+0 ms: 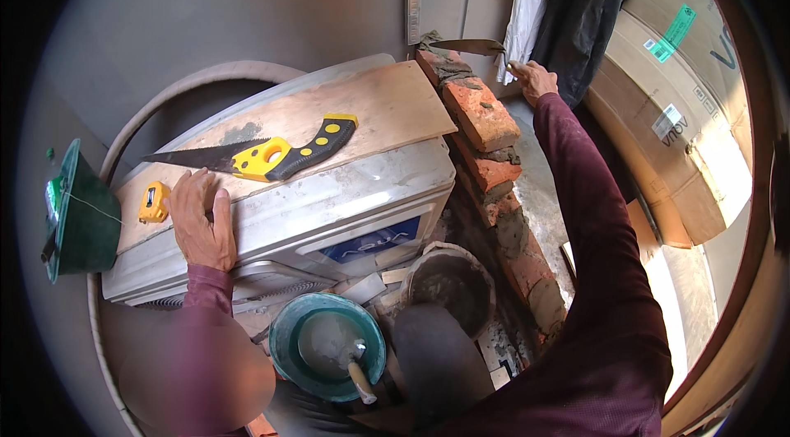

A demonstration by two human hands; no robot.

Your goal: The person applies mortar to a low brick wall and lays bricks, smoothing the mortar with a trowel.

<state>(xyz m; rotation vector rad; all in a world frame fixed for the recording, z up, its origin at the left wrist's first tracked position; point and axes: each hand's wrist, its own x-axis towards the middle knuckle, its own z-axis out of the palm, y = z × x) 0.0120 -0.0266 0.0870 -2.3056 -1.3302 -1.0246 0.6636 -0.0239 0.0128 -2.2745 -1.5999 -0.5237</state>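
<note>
My right hand [536, 81] grips a trowel [471, 47] by its handle. The blade lies over the far end of a low brick wall [485, 120], at a patch of grey mortar [448, 65]. Resting with fingers apart, my left hand [203, 223] lies at the edge of a plywood board [387, 99] on top of a white air-conditioner outdoor unit [329, 215]. Beside its fingers sits a yellow tape measure [154, 202]. A hand saw [276, 153] with a yellow and black handle lies on the board just beyond.
Below the unit stand a green bucket [280, 330] with grey mix and a wooden-handled tool, and a mortar-stained bucket [485, 281]. A dark green bucket [86, 223] is at far left. Large cardboard boxes [675, 108] and hanging clothes [576, 17] are on the right. A hose [206, 75] curves behind.
</note>
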